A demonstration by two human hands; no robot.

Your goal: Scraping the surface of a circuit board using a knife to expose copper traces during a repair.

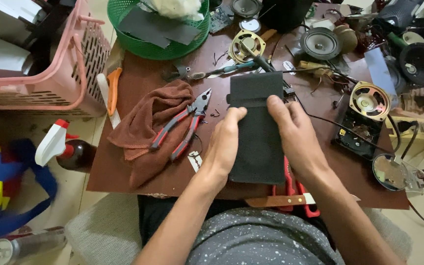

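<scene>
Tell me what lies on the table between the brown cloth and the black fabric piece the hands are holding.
In the head view, red-handled pliers lie between the brown cloth and the black fabric piece, partly resting on the cloth's edge.

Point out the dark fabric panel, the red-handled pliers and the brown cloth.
dark fabric panel (258, 147), head view, bare middle of the panel between the hands.
red-handled pliers (185, 128), head view, on one red handle just below the pivot.
brown cloth (143, 122), head view, middle of the crumpled folds.

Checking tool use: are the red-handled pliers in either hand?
No, the pliers lie on the brown cloth, while both hands hold a dark fabric piece.
</scene>
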